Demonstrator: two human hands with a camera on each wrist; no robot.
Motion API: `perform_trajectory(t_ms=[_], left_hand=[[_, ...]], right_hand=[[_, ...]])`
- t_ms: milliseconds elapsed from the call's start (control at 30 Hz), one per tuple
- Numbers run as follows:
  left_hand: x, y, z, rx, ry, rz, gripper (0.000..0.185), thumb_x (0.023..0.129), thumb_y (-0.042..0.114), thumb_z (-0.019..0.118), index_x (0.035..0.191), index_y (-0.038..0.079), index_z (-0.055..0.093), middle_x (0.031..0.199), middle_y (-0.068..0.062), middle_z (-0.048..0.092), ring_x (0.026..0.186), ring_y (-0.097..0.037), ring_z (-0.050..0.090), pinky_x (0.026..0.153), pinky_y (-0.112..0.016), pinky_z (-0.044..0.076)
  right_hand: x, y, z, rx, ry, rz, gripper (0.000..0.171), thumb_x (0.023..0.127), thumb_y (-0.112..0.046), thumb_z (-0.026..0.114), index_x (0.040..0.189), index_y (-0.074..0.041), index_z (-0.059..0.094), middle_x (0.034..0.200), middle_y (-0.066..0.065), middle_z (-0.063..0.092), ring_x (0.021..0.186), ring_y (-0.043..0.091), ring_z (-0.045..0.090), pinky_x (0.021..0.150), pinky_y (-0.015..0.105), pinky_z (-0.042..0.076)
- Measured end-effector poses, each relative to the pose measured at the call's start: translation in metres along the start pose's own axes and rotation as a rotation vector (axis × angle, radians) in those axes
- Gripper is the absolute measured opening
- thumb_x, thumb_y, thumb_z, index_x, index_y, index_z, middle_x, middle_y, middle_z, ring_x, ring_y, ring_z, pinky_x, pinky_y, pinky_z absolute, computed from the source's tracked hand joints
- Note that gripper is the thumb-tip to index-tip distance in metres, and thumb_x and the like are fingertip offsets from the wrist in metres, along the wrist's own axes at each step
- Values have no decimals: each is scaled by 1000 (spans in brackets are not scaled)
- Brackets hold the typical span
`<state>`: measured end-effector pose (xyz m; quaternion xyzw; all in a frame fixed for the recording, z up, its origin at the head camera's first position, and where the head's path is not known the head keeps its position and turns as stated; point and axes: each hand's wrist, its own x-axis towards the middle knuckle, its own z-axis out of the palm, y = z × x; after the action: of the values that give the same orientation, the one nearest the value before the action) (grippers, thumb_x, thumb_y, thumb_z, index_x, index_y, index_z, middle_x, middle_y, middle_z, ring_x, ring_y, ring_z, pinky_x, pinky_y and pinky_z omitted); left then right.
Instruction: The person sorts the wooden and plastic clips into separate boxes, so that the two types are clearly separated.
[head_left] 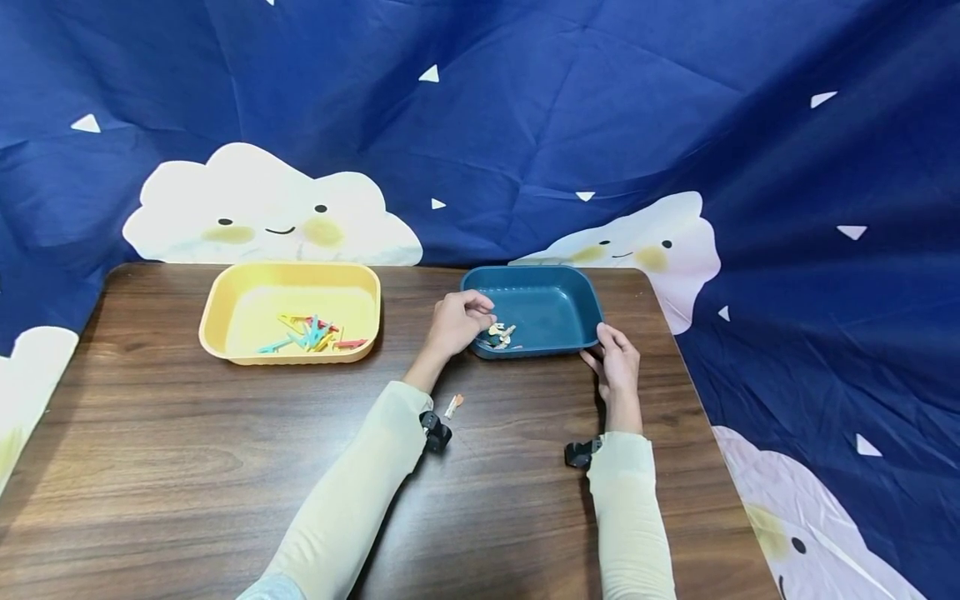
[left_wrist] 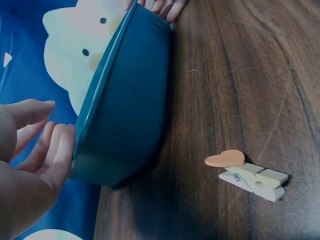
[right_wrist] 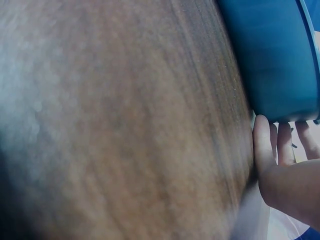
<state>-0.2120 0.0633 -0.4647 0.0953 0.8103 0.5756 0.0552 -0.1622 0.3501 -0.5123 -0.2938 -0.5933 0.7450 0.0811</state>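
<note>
My left hand (head_left: 455, 323) hangs over the left end of a blue plastic basin (head_left: 536, 343), above several small wooden clothespins (head_left: 500, 336) inside it. In the left wrist view the thumb and fingers (left_wrist: 62, 150) are apart beside the rim, and nothing shows between them. My right hand (head_left: 619, 367) touches the basin's right front corner; its fingers lie fairly straight against the outer wall in the right wrist view. On the table, below the left hand, lies a wooden clothespin with an orange heart (left_wrist: 252, 177).
A yellow basin (head_left: 217, 321) stands at the left back of the wooden table (head_left: 187, 467), with several red, blue and yellow plastic clips (head_left: 315, 333) in it. Behind the table hangs a dark blue cloth (head_left: 510, 108) with clouds. Black wrist cameras sit on both sleeves.
</note>
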Motion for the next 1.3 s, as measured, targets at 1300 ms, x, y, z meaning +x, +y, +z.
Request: perform_trajectory(t_ms=[1300], left_hand=[[-49, -33, -18, -294, -18, -132, 25, 85, 2, 78, 107, -6, 71, 93, -13, 71, 75, -12, 66, 73, -42, 60]], right_hand=[[0, 1, 0, 10, -7, 7, 48, 101, -27, 65, 141, -2, 56, 139, 11, 54, 114, 20, 62, 96, 35, 54]])
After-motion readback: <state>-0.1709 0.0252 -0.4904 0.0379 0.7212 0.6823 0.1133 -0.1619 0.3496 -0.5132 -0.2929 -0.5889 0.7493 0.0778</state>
